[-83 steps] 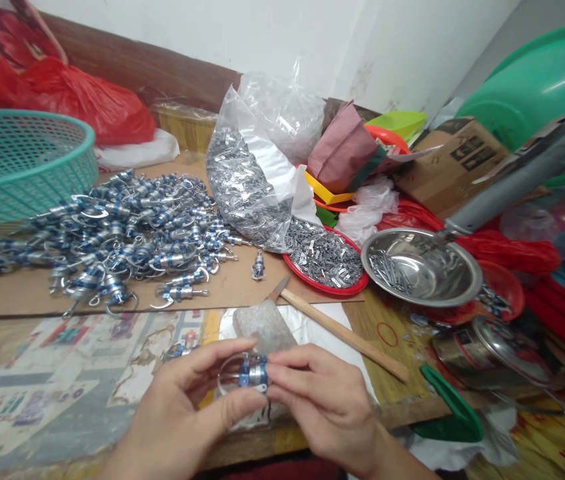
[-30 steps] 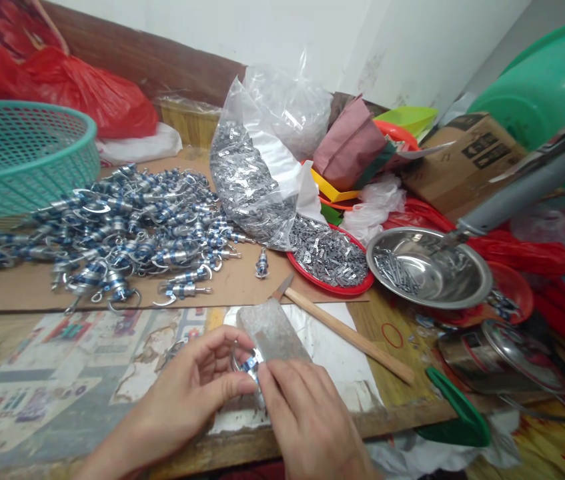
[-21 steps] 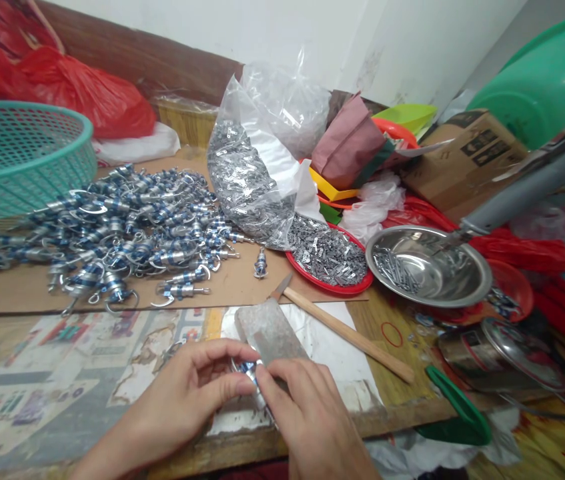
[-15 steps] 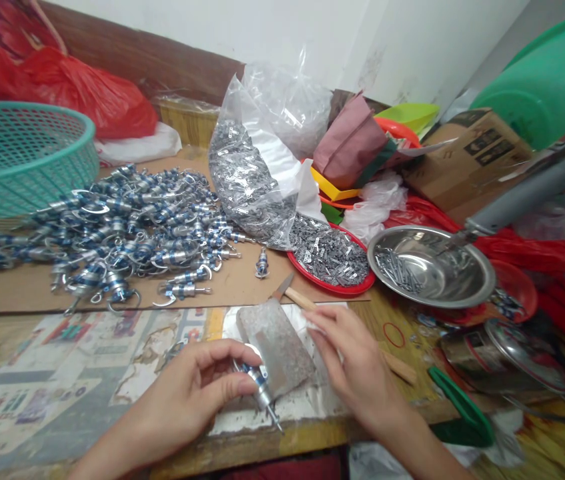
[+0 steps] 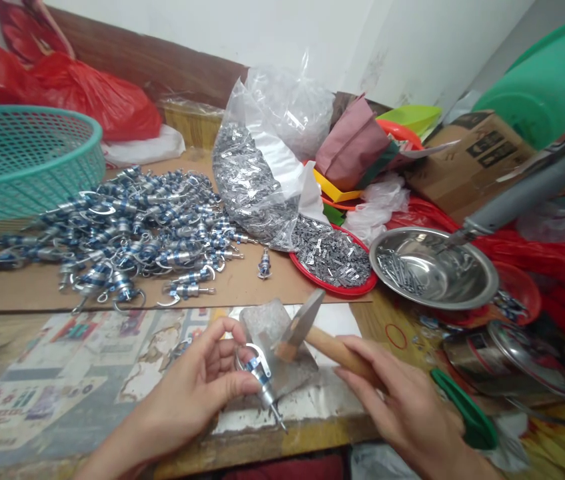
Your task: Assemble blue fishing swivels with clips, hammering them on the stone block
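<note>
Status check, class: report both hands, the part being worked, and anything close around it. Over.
Left hand pinches blue-and-silver fitting against metal block. Right hand grips hammer, head over the block. Pile of fittings behind, apart.

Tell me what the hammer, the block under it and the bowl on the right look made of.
Hammer: pale wooden handle with visible grain, dull grey metal head. Block: looks like scuffed, matte grey metal, though stone is possible. Bowl: polished, mirror-like steel, by its bright reflections.
</note>
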Demonstrator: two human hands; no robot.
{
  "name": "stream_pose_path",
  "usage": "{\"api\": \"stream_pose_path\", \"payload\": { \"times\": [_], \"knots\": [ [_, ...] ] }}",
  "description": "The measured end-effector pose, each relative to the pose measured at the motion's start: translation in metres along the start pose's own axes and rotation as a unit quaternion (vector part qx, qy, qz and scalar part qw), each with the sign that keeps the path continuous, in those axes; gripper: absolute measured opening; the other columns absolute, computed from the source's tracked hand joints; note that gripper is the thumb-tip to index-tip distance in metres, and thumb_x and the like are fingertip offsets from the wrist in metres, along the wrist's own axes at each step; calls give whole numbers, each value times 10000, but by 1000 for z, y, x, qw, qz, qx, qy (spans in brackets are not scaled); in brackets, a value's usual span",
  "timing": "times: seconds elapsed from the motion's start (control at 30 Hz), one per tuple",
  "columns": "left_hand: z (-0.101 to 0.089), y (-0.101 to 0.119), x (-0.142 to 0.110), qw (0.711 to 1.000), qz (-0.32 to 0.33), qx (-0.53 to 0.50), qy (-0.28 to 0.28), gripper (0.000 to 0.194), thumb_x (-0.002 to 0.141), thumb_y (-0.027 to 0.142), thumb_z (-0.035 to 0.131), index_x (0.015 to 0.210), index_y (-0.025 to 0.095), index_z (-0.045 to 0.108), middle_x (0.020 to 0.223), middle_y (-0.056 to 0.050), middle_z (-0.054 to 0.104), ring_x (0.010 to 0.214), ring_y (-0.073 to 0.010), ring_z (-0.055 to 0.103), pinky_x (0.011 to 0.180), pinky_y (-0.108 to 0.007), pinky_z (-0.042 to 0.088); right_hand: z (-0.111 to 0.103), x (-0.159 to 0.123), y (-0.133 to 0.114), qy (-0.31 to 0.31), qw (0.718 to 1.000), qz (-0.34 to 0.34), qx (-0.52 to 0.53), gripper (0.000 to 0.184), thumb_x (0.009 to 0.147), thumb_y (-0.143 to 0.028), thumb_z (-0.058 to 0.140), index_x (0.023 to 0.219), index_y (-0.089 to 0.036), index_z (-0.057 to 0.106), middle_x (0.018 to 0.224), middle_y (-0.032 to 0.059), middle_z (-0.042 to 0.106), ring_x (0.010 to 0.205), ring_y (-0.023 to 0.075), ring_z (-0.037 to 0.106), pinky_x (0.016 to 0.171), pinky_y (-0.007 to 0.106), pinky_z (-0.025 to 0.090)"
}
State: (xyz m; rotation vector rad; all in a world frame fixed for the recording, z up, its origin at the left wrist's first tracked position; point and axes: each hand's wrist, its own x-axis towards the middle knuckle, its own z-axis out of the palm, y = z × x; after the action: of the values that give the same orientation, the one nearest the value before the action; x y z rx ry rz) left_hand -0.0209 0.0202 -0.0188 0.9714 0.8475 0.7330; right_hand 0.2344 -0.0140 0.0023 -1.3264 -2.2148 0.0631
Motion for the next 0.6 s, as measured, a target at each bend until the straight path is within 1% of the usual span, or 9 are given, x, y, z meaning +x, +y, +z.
{"api": "stream_pose_path", "payload": {
  "times": [0.1,0.2,0.27,0.33,0.37,0.43,0.5,0.53,0.6],
  "knots": [
    [-1,-1,1,1000,1,-5,-4,288,733,152,665,872,250,433,805,44,593,796,-147,576,734,-295,429,-6,-7,-10,16,999,-36,-9,366,889,-143,502,1247,-213,486,967,57,687,844,155,664,712,215,507],
    [0,1,0,1000,6,-5,-3,303,727,138,672,864,248,425,804,44,609,782,-137,575,712,-279,422,-3,-8,-12,51,996,-52,-57,501,873,-60,480,1326,-271,435,946,45,678,799,145,647,662,229,491],
    [1,2,0,1000,10,-10,0,316,722,134,681,858,249,420,787,53,613,771,-128,574,703,-267,421,-1,-7,-12,43,991,-71,-101,483,882,-51,429,1306,-277,470,902,40,680,738,147,637,616,244,475],
    [2,2,0,1000,9,-14,-1,317,728,132,679,848,249,410,767,59,621,762,-123,580,706,-266,425,-2,-5,-12,14,988,-93,-120,431,894,-61,372,1235,-256,549,844,37,682,684,152,630,580,256,458],
    [2,2,-1,1000,8,-15,-1,317,731,129,675,843,249,404,761,59,628,758,-122,583,710,-268,429,-3,-4,-13,10,987,-98,-123,423,893,-61,362,1206,-252,574,830,34,681,672,152,627,575,259,451],
    [2,2,-1,1000,5,-18,3,321,738,123,667,852,252,397,762,60,637,758,-126,592,723,-278,437,-7,-4,-14,41,987,-97,-125,430,881,-55,403,1222,-267,558,849,31,679,685,150,622,596,260,444],
    [2,2,-1,1000,3,-16,9,321,737,125,667,866,253,403,771,60,635,778,-132,598,745,-290,441,-10,-6,-16,82,986,-81,-121,526,858,-33,465,1298,-321,475,891,20,673,715,148,616,628,258,441],
    [2,2,-1,1000,1,-11,12,312,735,132,671,866,250,413,772,59,630,791,-137,599,756,-295,441,-10,-6,-16,93,987,-74,-106,571,849,-24,482,1325,-338,437,901,17,668,724,147,614,634,255,442],
    [2,3,-1,1000,-5,8,13,283,729,150,680,851,237,440,772,50,628,800,-145,599,753,-293,440,-5,-5,-15,74,995,-46,-58,573,856,-33,485,1339,-334,420,922,20,657,741,145,619,637,248,455]
  ]
}}
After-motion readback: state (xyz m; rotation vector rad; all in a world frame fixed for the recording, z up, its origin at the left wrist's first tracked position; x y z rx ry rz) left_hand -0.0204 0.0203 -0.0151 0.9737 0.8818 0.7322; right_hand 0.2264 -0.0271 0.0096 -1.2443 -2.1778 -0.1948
